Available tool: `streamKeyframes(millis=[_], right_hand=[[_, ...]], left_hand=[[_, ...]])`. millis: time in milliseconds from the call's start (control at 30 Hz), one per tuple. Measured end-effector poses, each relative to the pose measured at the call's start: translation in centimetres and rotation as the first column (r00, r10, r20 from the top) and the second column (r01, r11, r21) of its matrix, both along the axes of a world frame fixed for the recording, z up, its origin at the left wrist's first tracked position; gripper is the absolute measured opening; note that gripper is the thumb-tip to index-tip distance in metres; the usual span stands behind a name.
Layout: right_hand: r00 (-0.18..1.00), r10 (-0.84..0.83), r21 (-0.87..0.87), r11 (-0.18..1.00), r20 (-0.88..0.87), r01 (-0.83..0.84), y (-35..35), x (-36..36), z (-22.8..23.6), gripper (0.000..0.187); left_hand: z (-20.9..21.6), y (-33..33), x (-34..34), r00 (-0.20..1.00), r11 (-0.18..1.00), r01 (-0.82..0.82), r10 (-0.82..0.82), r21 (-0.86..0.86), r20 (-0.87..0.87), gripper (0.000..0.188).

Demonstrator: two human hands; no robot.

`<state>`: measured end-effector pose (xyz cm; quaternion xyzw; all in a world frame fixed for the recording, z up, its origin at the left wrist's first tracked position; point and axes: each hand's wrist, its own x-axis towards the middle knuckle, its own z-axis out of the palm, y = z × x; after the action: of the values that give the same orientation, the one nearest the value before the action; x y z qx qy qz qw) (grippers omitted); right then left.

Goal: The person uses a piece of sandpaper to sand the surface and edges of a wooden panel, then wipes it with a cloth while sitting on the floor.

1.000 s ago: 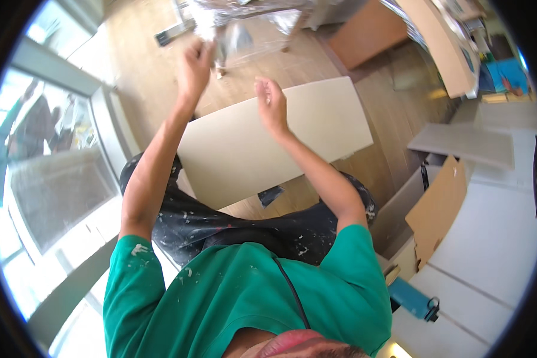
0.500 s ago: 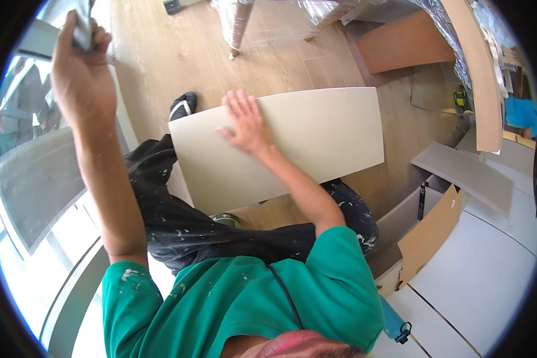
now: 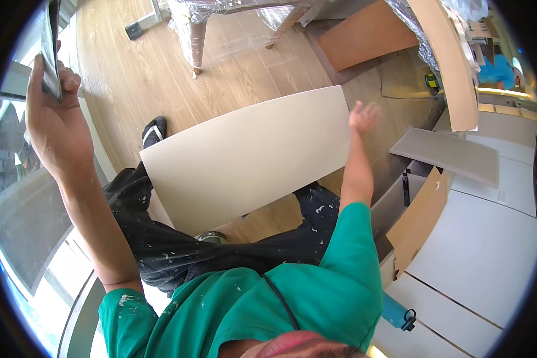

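Observation:
A long cream-coloured panel (image 3: 250,155) lies flat across my legs, tilted with its right end farther away. My right hand (image 3: 365,117) is raised just past the panel's right end, apart from its surface, fingers spread and slightly blurred, with nothing in it. At the upper left, beside the window, my left hand (image 3: 59,125) is lifted and closed around the lower end of a thin, flat grey thing (image 3: 52,56). That thing is seen nearly edge-on, so its kind does not show.
Plastic-wrapped furniture with wooden legs (image 3: 197,45) stands ahead. A brown board (image 3: 367,37) lies at the far right, near a yellow-and-black tape measure (image 3: 431,82). On my right are a grey panel (image 3: 450,156), torn cardboard (image 3: 420,224) and a blue bottle (image 3: 395,310).
My right hand has left the panel's top and swung right, beyond its end. My left hand still grips the flat grey thing. The whole view has shifted slightly.

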<state>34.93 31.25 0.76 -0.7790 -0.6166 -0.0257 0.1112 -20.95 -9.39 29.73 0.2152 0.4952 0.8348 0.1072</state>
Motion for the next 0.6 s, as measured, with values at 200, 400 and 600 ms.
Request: streamKeyframes(millis=[200, 400, 600], right_hand=[[0.734, 0.676, 0.093, 0.729, 0.064, -0.679, -14.4, -17.7, -3.9, 0.079], [-0.037, 0.910, 0.043, -0.021, -0.413, -0.999, -44.9, -32.7, 2.0, 0.082], [0.056, 0.917, 0.048, 0.081, -0.394, -0.996, -43.7, -26.7, 0.4, 0.077]], left_hand=[[0.8, 0.9, 1.1, 0.994, 0.993, 0.058, -0.066, 0.100, 0.084, 0.024], [0.7, 2.0, 1.1, 0.983, 0.974, 0.137, -0.155, 0.181, 0.093, 0.024], [-0.2, 0.8, 0.4, 0.974, 0.983, 0.115, -0.140, 0.146, 0.178, 0.020]])
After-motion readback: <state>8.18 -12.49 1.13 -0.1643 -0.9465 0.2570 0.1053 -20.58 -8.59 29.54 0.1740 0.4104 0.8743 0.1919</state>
